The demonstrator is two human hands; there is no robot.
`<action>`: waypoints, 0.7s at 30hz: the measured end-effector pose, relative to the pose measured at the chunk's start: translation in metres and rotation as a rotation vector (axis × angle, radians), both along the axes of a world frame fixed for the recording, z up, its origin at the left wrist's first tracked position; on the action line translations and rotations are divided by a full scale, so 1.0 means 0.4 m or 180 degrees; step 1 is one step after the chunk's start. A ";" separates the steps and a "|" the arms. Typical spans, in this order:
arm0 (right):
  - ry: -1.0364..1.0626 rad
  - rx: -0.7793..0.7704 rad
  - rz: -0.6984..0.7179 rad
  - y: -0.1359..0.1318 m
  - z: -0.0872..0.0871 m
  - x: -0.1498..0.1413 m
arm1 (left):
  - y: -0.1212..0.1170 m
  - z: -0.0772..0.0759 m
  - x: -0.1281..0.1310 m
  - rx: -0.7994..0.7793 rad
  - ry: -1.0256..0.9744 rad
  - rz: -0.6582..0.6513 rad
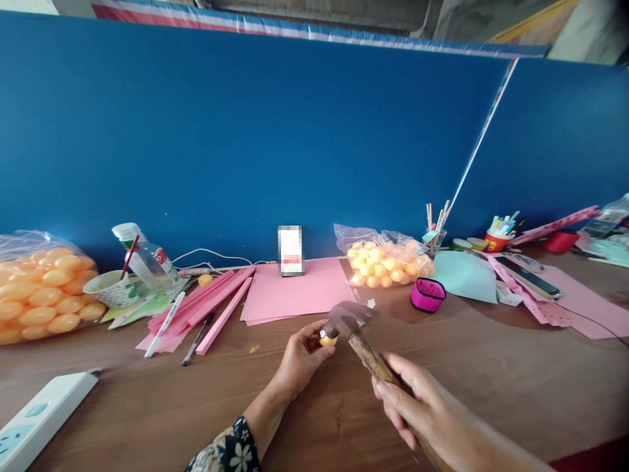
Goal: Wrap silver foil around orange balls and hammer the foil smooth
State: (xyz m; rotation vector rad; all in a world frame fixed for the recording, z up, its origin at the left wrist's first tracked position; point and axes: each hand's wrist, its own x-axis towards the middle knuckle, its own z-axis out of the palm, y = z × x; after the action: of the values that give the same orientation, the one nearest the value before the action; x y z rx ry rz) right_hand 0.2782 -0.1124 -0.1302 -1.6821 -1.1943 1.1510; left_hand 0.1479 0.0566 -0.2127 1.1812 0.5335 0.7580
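Observation:
My right hand (pixel 410 400) is wrapped round the wooden handle of a hammer (pixel 376 357), and its dark metal head points to the left. My left hand (pixel 304 354) pinches a small yellow ball-like piece (pixel 327 340) with a dark, shiny part at its upper left. The hammer head's near end is right at this piece; I cannot tell whether they touch. Both hands are low over the brown table (pixel 314 419). Behind them lie pink paper sheets (pixel 295 295), with a magenta fabric band (pixel 428 295) to the right.
Bags of orange balls stand at the left (pixel 49 288) and back middle (pixel 386 262). A phone (pixel 291 251) leans upright against the blue panel (pixel 275 131). Pink strips (pixel 201 301), a paper cup (pixel 111 290), and a plastic bottle (pixel 147 259) sit left. A power strip (pixel 46 419) lies front left.

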 end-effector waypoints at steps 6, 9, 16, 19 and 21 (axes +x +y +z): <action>0.0017 0.0199 -0.0141 -0.003 0.000 -0.002 | 0.002 0.003 0.000 0.0063 0.0037 -0.0005; 0.0019 0.0076 -0.0131 0.000 -0.002 -0.003 | 0.003 0.005 -0.002 0.0061 0.0075 -0.0017; 0.0117 0.0189 -0.0171 0.004 0.002 -0.003 | 0.001 -0.004 0.001 0.0031 0.0007 0.0043; 0.0055 0.0080 -0.0150 0.006 -0.001 -0.005 | 0.000 -0.005 0.002 0.0021 0.0055 0.0140; 0.0041 0.0005 -0.0098 0.007 -0.003 -0.006 | 0.000 -0.005 0.001 0.0032 0.0087 0.0178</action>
State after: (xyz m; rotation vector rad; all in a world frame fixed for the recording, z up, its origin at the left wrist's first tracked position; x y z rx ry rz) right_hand 0.2759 -0.1097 -0.1312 -1.6839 -1.1571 1.1400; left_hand 0.1484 0.0566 -0.2145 1.1916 0.5882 0.7940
